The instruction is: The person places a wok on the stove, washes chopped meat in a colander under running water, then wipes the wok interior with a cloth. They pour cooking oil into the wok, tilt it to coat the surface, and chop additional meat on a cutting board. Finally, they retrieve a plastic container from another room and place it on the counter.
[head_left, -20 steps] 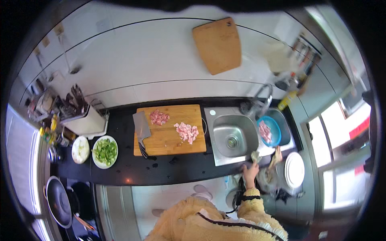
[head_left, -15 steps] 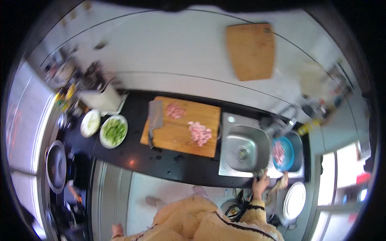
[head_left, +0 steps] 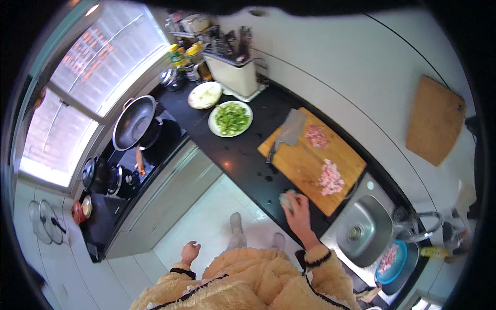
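Observation:
My right hand [head_left: 299, 217] presses a small grey-green cloth [head_left: 287, 199] onto the black counter's front part, beside the wooden cutting board [head_left: 299, 170]. Two heaps of chopped pink meat [head_left: 330, 178] lie on that board, one nearer and one farther. A cleaver [head_left: 290, 129] rests across its left end, handle toward the front edge. My left hand [head_left: 190, 252] hangs low over the floor in front of me, fingers loosely apart, with nothing seen in it.
Plates of chopped greens [head_left: 231, 119] and pale slices [head_left: 204, 95] stand left of the board. A wok [head_left: 135, 124] sits on the stove at far left. On the right, the steel sink [head_left: 365, 233] adjoins a blue basin [head_left: 394, 263] holding meat. A utensil holder [head_left: 232, 76] stands against the wall.
My view has swung left, bringing the stove and window in. My right hand has moved left from the sink's front rim to the counter by the board. My left hand now shows more fully.

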### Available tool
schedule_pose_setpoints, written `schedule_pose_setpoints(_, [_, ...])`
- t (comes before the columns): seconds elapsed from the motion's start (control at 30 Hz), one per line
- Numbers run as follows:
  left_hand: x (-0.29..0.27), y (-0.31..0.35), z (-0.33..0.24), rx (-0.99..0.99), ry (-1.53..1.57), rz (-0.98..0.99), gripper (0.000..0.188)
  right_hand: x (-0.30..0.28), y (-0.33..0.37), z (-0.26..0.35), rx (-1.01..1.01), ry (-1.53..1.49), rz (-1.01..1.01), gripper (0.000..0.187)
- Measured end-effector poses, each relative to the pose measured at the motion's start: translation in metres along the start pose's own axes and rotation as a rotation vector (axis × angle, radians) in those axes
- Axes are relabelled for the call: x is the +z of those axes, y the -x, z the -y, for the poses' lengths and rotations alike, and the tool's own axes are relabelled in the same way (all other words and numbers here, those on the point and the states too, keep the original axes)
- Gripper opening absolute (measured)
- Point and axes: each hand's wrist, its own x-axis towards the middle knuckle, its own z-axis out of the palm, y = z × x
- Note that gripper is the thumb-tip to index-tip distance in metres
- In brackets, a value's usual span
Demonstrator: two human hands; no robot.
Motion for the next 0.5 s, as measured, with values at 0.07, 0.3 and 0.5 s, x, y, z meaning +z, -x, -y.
schedule_pose_setpoints(0.07, [-0.006,0.003,0.008,-0.034,0.079,-0.034,0.044,0.060,-0.055,0.026,-0.241,0.023,0.037,0.046])
schedule_pose_setpoints(0.3, [-0.038,0.015,0.098,-0.131,0.134,-0.147,0.041,0.255,-0.205,0.060,-0.330,0.158,-0.127,0.039])
schedule_pose_setpoints(0.5, [-0.057,-0.004,0.137,-0.221,0.063,-0.035,0.040,0.287,-0.203,0.040,-0.305,0.279,-0.014,0.051])
